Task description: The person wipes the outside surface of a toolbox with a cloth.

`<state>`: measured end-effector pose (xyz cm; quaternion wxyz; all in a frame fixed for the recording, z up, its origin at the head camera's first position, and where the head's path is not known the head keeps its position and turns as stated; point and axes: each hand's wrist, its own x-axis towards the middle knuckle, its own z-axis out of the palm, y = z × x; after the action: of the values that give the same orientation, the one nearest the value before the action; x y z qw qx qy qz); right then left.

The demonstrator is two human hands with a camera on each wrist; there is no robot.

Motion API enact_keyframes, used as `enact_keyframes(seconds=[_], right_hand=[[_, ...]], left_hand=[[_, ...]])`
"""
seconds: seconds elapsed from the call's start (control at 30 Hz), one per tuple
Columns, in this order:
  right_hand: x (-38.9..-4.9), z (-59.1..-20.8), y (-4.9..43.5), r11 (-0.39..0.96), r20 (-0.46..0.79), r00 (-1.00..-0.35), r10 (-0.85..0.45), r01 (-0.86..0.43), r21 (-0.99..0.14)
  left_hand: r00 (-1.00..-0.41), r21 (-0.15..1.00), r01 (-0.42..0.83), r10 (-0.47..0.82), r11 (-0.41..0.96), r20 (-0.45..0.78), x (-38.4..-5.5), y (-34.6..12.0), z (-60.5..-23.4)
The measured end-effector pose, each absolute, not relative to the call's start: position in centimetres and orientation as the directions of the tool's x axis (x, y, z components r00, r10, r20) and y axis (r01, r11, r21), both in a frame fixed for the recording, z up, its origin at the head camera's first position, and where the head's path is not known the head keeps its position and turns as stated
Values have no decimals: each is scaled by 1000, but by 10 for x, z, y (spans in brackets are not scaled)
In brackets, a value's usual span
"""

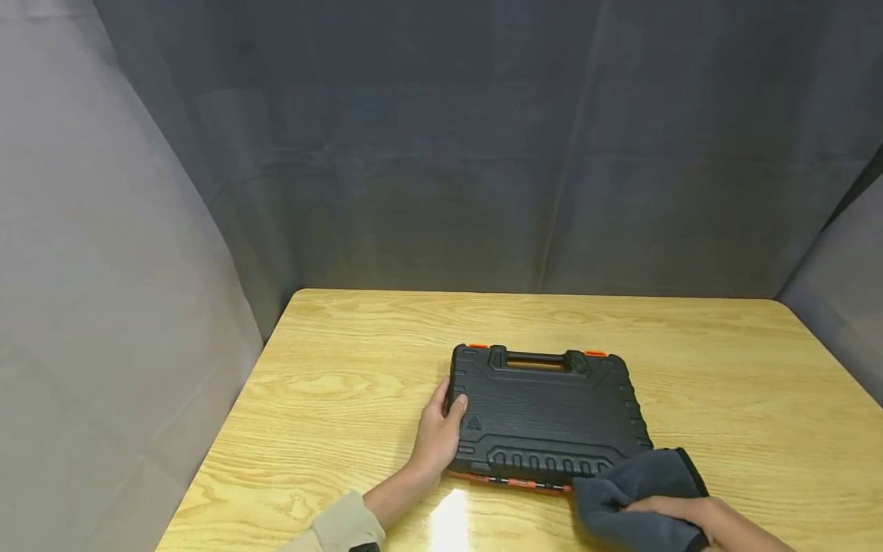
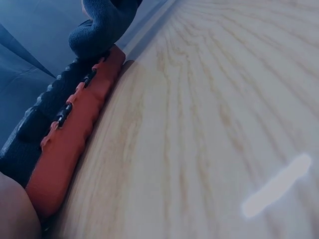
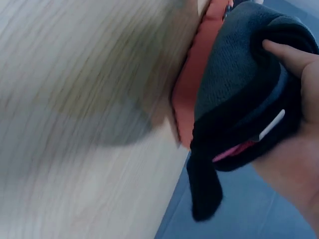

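A black tool case [image 1: 545, 410] with an orange lower half lies flat on the wooden table, its handle towards the back. My left hand [image 1: 439, 433] grips the case's left side, thumb on the lid and fingers down the edge. In my right hand [image 1: 679, 512] is a bunched dark grey cloth [image 1: 638, 491], which covers the front right corner of the case. From the right wrist view, the cloth [image 3: 239, 74] is folded in the palm against the orange side [image 3: 194, 79]. The left wrist view shows the hinged orange edge [image 2: 75, 134] close to the tabletop.
The wooden table [image 1: 345, 368] reaches behind and to both sides of the case. A dark grey curtain [image 1: 441, 153] hangs along its back edge, with lighter grey cloth walls [image 1: 103, 268] at left and right.
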<state>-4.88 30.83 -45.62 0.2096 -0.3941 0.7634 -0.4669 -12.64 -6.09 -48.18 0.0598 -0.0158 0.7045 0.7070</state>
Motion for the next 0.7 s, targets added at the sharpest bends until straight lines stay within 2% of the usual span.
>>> enact_keyframes(seconds=[0.17,0.37,0.43,0.57,0.7], right_hand=[[-47,-444,315,205,-17,-611,-792,-239,-949],[-49,-449,333,69,-66,-587,-807,18,-997],[-49,-450,341,67,-60,-603,-795,10,-998],[-52,-452,358,133,-28,-670,-741,-106,-986],[-55,-446,371,206,-66,-751,-657,-94,-974]], left_hand=[[-994,995,-96,55,6,-96,-127,-63,-482],[-994,995,-101,50,11,-102,-127,-65,-482],[-994,995,-98,51,9,-98,-127,-65,-482],[-994,996,-92,53,8,-92,-128,-66,-484],[-994,996,-93,47,16,-94,-129,-67,-485]])
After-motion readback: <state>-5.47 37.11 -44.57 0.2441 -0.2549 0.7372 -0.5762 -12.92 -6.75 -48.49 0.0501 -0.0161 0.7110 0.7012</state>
